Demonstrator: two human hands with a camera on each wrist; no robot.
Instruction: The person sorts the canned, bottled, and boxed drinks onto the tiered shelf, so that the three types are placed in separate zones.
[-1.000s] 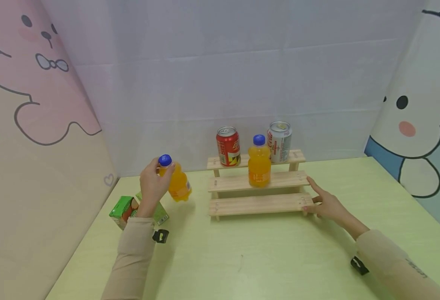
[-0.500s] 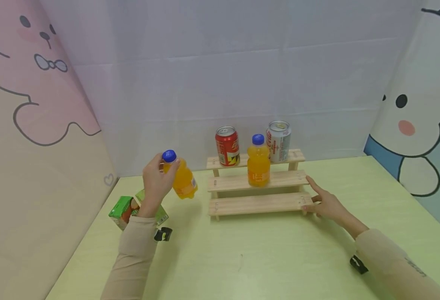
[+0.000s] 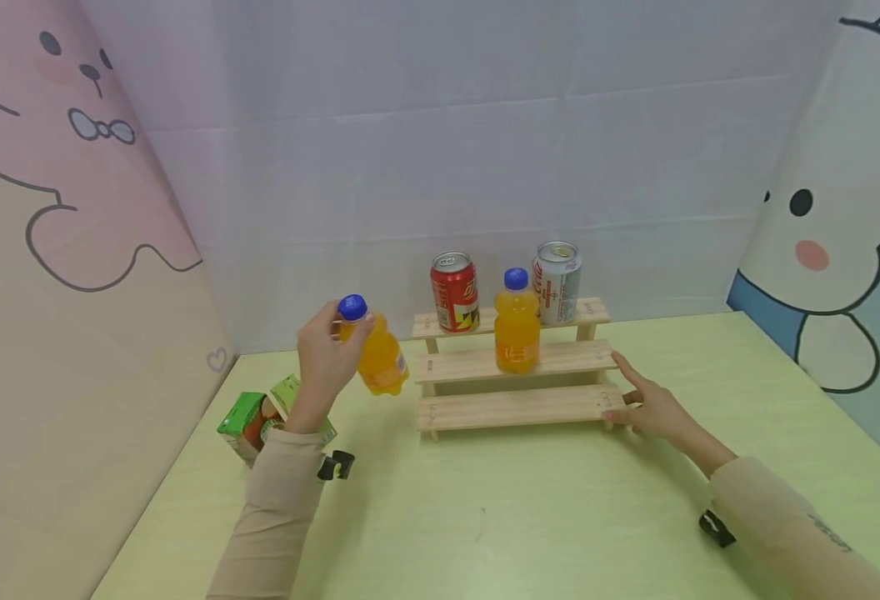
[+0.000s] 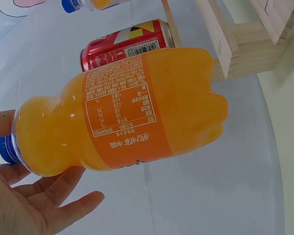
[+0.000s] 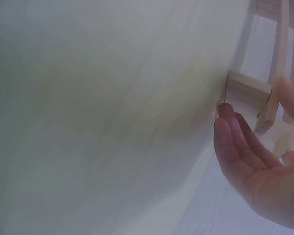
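Observation:
My left hand point(image 3: 325, 358) holds an orange-drink bottle point(image 3: 382, 364) by its neck, just under the blue cap. The bottle tilts above the table, its base towards the wooden rack point(image 3: 515, 408). In the left wrist view its orange label point(image 4: 130, 110) faces the camera, with the fingers point(image 4: 54, 193) around the neck end. My right hand point(image 3: 657, 408) touches the rack's right end, one finger at the middle step and the thumb at the lowest. A second orange-drink bottle point(image 3: 517, 325) stands on the middle step. Behind it, a red can point(image 3: 455, 293) and a silver can point(image 3: 557, 283) stand on top.
Two green drink cartons lie at the left; the nearer carton point(image 3: 245, 421) is beside my left forearm, which partly hides the other carton point(image 3: 286, 392). The pale table point(image 3: 485, 517) runs back to a hanging white cloth point(image 3: 380, 183). Printed side panels flank it.
My left hand has carried the bottle right and slightly up, closer to the rack's left side. The right hand stays at the rack's end, and the rack has not shifted.

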